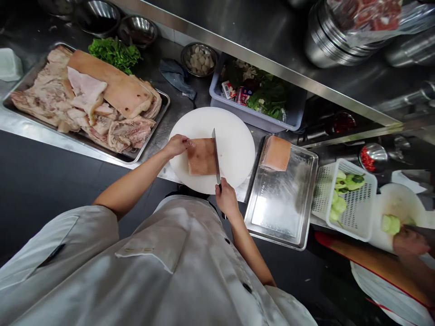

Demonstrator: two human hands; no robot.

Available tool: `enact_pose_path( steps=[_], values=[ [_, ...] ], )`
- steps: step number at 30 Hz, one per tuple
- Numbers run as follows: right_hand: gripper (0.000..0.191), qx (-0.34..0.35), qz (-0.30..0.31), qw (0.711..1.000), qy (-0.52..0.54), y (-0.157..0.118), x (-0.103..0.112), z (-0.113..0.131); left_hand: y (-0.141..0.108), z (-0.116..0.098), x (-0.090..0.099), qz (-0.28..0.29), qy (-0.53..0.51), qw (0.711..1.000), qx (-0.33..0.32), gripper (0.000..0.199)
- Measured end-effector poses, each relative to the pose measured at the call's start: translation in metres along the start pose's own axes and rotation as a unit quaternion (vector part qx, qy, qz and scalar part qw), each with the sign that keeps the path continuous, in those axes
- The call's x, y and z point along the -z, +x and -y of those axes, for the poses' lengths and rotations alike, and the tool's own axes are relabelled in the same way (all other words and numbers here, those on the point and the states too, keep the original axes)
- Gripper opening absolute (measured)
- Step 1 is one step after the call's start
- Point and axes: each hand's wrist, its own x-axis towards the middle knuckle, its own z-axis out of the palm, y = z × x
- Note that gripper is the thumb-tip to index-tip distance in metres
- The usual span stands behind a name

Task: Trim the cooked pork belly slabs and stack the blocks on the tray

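Note:
A square slab of skin-on pork [201,158] lies skin side up on the round white cutting board [238,131]. My left hand [176,146] is closed at its upper left corner, fingertips pinched on the edge. The handle of a kitchen knife [216,156] is gripped in my right hand [227,197]. Its blade stands on edge along the slab's right side, tip pointing away from me. Whether the blade has entered the meat I cannot tell.
Left is a metal tray of cooked pork [163,108]. Behind the board stand a bowl of garlic [200,61] and a grey bin of scraps [234,110]. Right, a metal tray [272,213] bears another pork block [276,153]; beyond are a white basket [369,203] and a co-worker's hand [411,242].

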Motion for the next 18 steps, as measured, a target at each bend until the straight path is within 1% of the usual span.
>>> enact_pose_path(
  steps=[4, 6, 8, 9, 11, 12, 14, 16, 18],
  values=[
    [0.031, -0.008, -0.007, 1.000, 0.001, 0.001, 0.002, 0.006, 0.002, 0.007, 0.004, 0.005, 0.038, 0.998, -0.053, 0.032],
    [0.033, -0.026, 0.009, 1.000, -0.005, 0.001, 0.009, 0.008, 0.005, 0.014, 0.008, 0.013, 0.049, 0.996, -0.068, 0.035],
    [0.033, -0.055, 0.028, 0.998, -0.015, -0.003, 0.021, 0.011, 0.007, 0.022, 0.015, 0.027, 0.032, 0.996, -0.083, 0.037],
    [0.031, -0.072, 0.032, 0.997, -0.020, -0.007, 0.026, 0.014, 0.007, 0.026, 0.019, 0.025, 0.019, 0.995, -0.096, 0.036],
    [0.027, -0.101, 0.026, 0.994, -0.023, -0.019, 0.037, 0.024, 0.005, 0.035, 0.027, -0.015, 0.013, 0.990, -0.143, 0.031],
    [0.025, -0.110, 0.021, 0.993, -0.020, -0.027, 0.041, 0.031, 0.003, 0.038, 0.030, -0.046, 0.024, 0.983, -0.176, 0.027],
    [0.023, -0.110, 0.020, 0.994, -0.005, -0.040, 0.047, 0.049, 0.000, 0.044, 0.033, -0.094, 0.062, 0.960, -0.255, 0.020],
    [0.021, -0.092, 0.040, 0.995, 0.011, -0.046, 0.049, 0.071, -0.002, 0.048, 0.030, -0.103, 0.102, 0.931, -0.334, 0.016],
    [0.021, -0.076, 0.070, 0.995, 0.012, -0.045, 0.049, 0.092, -0.001, 0.050, 0.024, -0.088, 0.137, 0.904, -0.396, 0.016]
  ],
)
